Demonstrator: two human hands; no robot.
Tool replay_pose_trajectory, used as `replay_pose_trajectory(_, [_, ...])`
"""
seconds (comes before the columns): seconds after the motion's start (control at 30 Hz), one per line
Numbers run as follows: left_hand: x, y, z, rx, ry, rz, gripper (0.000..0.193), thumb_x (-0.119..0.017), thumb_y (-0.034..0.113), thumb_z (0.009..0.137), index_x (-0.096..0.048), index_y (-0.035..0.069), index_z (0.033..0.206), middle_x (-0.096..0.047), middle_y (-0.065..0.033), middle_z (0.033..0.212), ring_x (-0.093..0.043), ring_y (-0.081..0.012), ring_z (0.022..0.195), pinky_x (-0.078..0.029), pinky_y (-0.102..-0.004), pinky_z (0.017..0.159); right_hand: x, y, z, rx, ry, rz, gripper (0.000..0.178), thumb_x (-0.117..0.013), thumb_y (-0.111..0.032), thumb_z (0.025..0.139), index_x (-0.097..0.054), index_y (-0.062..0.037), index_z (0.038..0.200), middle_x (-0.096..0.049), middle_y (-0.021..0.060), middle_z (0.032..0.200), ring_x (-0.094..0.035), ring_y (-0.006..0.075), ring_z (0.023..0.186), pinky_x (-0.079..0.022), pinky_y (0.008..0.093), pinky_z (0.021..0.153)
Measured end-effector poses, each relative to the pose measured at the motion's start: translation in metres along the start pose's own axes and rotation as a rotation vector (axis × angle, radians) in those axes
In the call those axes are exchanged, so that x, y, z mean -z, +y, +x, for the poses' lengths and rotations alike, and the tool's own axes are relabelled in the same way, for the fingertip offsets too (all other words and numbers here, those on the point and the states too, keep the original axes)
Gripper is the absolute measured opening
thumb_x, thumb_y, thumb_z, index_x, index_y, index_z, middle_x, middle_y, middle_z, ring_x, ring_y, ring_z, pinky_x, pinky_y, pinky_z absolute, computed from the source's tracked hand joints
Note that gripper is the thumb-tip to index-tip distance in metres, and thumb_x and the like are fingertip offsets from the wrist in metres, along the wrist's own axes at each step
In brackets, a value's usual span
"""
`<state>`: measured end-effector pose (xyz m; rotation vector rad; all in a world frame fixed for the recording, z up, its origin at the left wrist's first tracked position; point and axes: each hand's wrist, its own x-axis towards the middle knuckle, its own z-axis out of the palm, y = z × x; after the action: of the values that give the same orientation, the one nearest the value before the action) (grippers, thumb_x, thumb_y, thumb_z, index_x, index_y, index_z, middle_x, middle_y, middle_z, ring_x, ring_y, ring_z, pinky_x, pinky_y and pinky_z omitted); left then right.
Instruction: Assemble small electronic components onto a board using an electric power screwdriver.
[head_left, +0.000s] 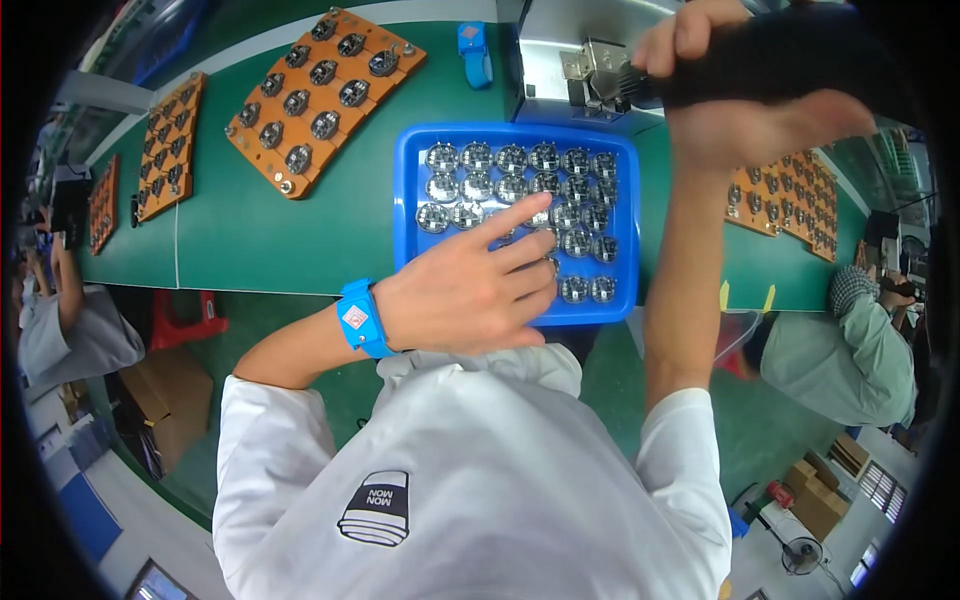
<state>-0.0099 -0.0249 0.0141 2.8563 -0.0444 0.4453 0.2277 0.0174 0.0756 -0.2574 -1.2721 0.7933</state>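
My left hand (480, 285) reaches over a blue tray (405, 190), fingers spread, with nothing held. Its index fingertip is over the round metallic parts (475, 185) laid in rows in the tray, and the hand hides some of them. On its wrist is a blue strap (362, 318). Raised at the upper right, my right hand (725, 130) is closed around a thick black object (780, 60), with fingers above and thumb stretched out below. The left end of that object looks bristled, like a brush; its exact kind is unclear. Behind that end stands a metal-fronted box (560, 90) with a latch-like fitting.
Orange boards (300, 100) holding round parts lie on the green bench (330, 235) at left; more orange boards (790, 195) lie at right. A loose blue strap (475, 55) rests beyond the tray. Other people (70, 325) sit at left and right (840, 365).
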Motion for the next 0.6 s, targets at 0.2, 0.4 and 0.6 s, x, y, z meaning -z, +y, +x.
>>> replay_pose_trajectory(0.2, [-0.003,0.001,0.001,-0.015,0.121,-0.028,0.039,-0.079,0.035,0.068,-0.068,0.002,0.086,-0.063,-0.0071,0.089,-0.06,-0.0283,0.106,-0.036,-0.0575,0.121,-0.026,0.004,-0.007,-0.03,0.35,0.139,0.103,-0.032,-0.091,0.088,-0.041,-0.0023,0.141,-0.053,0.0088,0.057,-0.051,0.02,0.042,-0.047,0.0328,0.044])
replay_pose_trajectory(0.4, [-0.009,0.009,0.001,0.024,0.202,-0.064,0.034,-0.078,0.028,0.071,-0.066,0.004,0.091,-0.063,-0.0086,0.095,-0.061,-0.0282,0.107,-0.039,-0.0553,0.118,-0.03,-0.009,-0.001,0.131,0.356,0.179,0.105,-0.032,-0.091,0.088,-0.036,-0.0022,0.144,-0.054,0.0096,0.058,-0.052,0.0215,0.042,-0.047,0.034,0.043])
replay_pose_trajectory(0.6, [-0.014,0.012,-0.006,0.007,0.21,0.025,0.031,-0.083,0.027,0.073,-0.064,0.005,0.081,-0.066,-0.0087,0.102,-0.062,-0.0282,0.104,-0.047,-0.0506,0.108,-0.009,0.007,-0.006,0.133,0.292,0.026,0.109,-0.031,-0.094,0.082,-0.037,-0.0029,0.142,-0.055,0.0097,0.059,-0.054,0.021,0.043,-0.051,0.0343,0.045])
